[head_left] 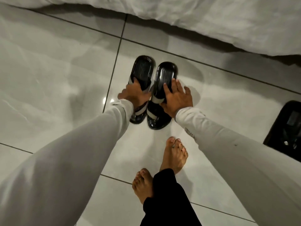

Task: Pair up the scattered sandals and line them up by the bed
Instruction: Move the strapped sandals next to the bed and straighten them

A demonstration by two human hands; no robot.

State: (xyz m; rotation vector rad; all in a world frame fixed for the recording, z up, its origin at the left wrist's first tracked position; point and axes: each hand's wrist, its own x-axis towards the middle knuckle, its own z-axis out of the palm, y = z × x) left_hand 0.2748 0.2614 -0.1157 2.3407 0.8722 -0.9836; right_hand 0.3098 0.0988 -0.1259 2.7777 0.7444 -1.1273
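Two glossy black sandals with grey straps lie side by side on the pale tiled floor, heels toward the bed (211, 22). My left hand (133, 93) grips the left sandal (142, 70) around its strap, fingers resting on the insole. My right hand (176, 97) holds the right sandal (165, 74), fingertips on its insole and thumb by the strap. The toe ends of both sandals point toward my bare feet. Another black sandal (286, 128) lies at the right edge, partly cut off by the frame.
White bedding hangs over the bed's edge across the top, leaving a dark gap beneath. My bare feet (174, 157) stand on the tiles just below the pair, with a black trouser leg (164, 196) at the bottom.
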